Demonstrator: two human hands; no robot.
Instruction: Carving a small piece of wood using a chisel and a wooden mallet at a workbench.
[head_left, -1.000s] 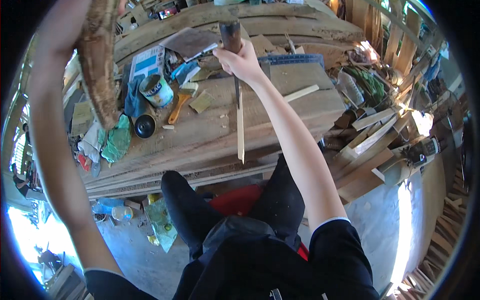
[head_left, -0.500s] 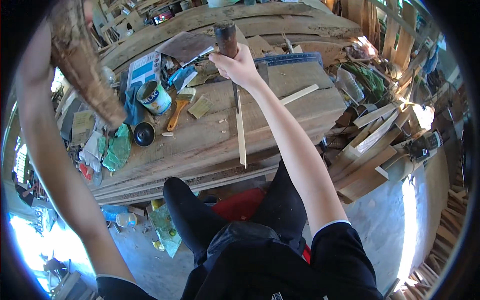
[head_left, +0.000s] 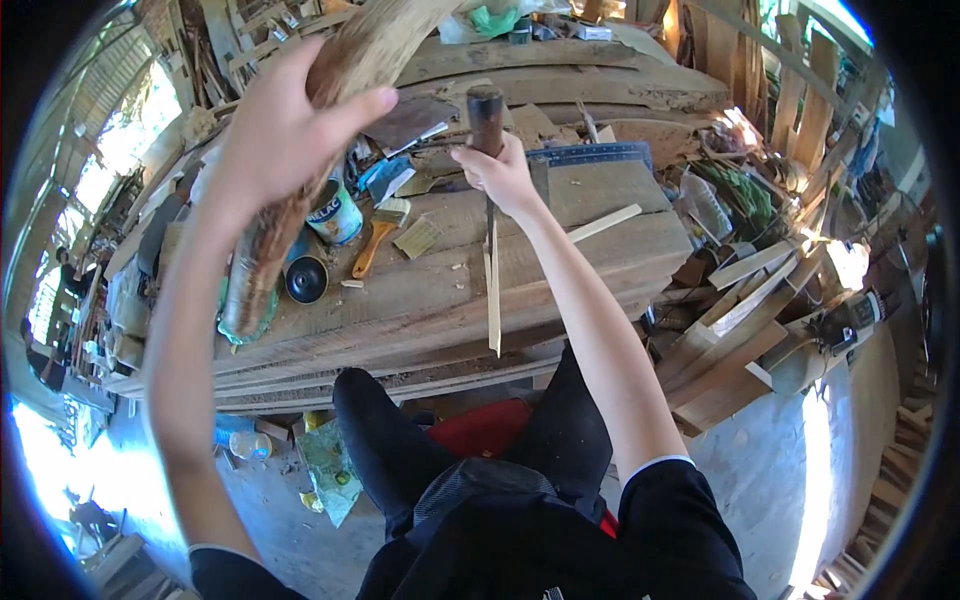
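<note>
My left hand [head_left: 275, 145] is raised at the upper left, closed round a thick, rough wooden club [head_left: 385, 45]. The club slants from the top edge down past my wrist, its lower end over a green plastic bag [head_left: 243, 332]. On the bench my right hand [head_left: 503, 178] grips a chisel [head_left: 486, 118] by its dark round handle, held upright. Its narrow blade points down at a thin, pale wood strip [head_left: 494, 300], which overhangs the bench's near edge and looks split along its length. Whether the blade tip is sunk into the wood I cannot tell.
Left of the strip are a paintbrush [head_left: 375, 243], a sanding pad [head_left: 417, 237], a paint tin [head_left: 338, 215] and a black bowl [head_left: 306, 279]. Another pale strip [head_left: 604, 223] and a blue metal square [head_left: 600, 153] lie to the right. Offcuts [head_left: 730, 345] pile beyond the bench.
My left hand has swung rightward and inward with the club, whose upper part now crosses the top of the view. The right hand still holds the chisel at the strip; the view has shifted slightly.
</note>
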